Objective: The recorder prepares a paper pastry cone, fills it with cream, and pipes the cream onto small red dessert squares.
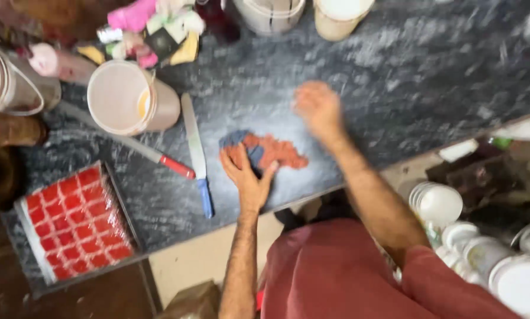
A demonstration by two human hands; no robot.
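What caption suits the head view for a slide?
Left hand presses orange-and-blue dough on a floured dark counter; right hand hovers open.

The right hand (pixel 318 109) is smeared by motion blur, so its fingers cannot be told apart, nor whether it holds anything. The left hand (pixel 248 177) covers part of the clay (pixel 274 150), hiding the near edge of the blue patch. The tub (pixel 129 97) hides the far end of the red-handled tool (pixel 129 145). Two buckets (pixel 271 12) are cut off by the top edge, and a jar (pixel 7 85) by the left edge. The heap of scraps (pixel 152 29) is too blurred to sort. The white lids (pixel 483 248) at lower right run past the edge.
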